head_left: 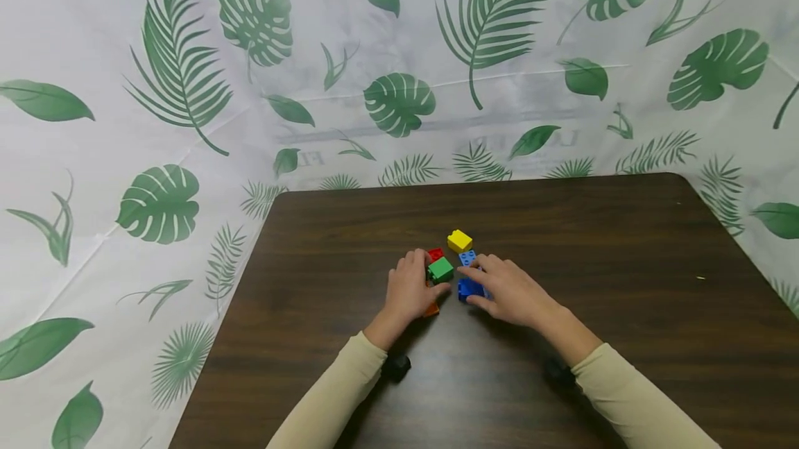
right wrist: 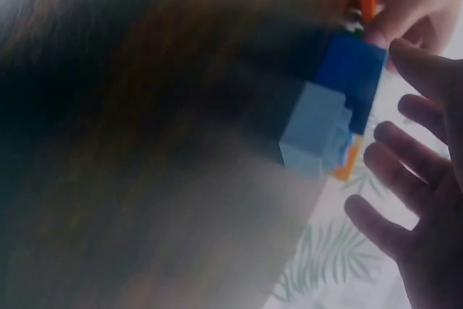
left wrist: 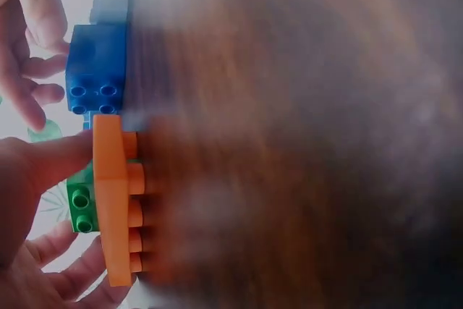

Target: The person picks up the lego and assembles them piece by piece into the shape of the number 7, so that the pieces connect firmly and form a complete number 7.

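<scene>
My left hand (head_left: 408,287) arches over a small group of toy building bricks, thumb and fingers spread around a green brick (head_left: 440,270). Beneath that hand lies an orange brick (left wrist: 111,193), its studs toward the table in the left wrist view. A red brick (head_left: 435,254) shows partly by the left fingertips. Across from it, my right hand (head_left: 512,289) has its fingers spread, thumb and index finger beside a dark blue brick (head_left: 469,289). In the right wrist view, a light blue brick (right wrist: 312,127) sits beside the dark blue one, apart from the fingers.
A yellow brick (head_left: 460,241) lies just beyond the hands, with a studded light blue brick (head_left: 467,257) close in front of it. The dark wooden table (head_left: 624,241) meets a leaf-printed sheet (head_left: 399,39) at its back and left.
</scene>
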`<control>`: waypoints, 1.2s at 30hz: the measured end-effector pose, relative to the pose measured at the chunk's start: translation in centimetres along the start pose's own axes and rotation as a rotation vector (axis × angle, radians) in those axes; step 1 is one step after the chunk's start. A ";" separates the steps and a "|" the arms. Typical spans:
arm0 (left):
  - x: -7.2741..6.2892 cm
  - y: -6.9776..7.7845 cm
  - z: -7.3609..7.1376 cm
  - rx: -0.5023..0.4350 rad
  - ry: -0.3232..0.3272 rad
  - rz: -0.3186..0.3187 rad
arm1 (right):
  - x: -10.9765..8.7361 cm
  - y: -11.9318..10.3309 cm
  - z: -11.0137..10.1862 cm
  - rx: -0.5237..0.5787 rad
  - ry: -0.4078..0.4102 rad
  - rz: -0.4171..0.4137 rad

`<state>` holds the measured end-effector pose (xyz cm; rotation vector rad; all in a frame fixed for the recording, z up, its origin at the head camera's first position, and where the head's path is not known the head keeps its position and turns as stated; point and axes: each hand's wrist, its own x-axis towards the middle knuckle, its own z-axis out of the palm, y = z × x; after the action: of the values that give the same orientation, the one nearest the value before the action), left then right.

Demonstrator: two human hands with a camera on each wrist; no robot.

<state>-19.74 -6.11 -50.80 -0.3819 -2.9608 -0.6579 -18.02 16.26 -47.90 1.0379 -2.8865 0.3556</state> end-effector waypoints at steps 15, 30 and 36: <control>-0.3 0.2 -1.3 -0.149 -0.010 0.085 | 0.4 -0.5 0.6 -0.099 0.022 -0.040; -0.5 0.4 -1.1 -0.177 -0.131 0.222 | -0.5 0.3 -1.1 0.015 0.008 0.086; -0.4 -0.3 -1.3 -0.272 -0.199 0.180 | -0.3 0.3 -1.6 0.120 0.048 0.114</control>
<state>-19.35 -7.05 -49.77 -0.7672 -2.9706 -1.0591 -18.06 17.07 -46.44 0.8681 -2.9194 0.5581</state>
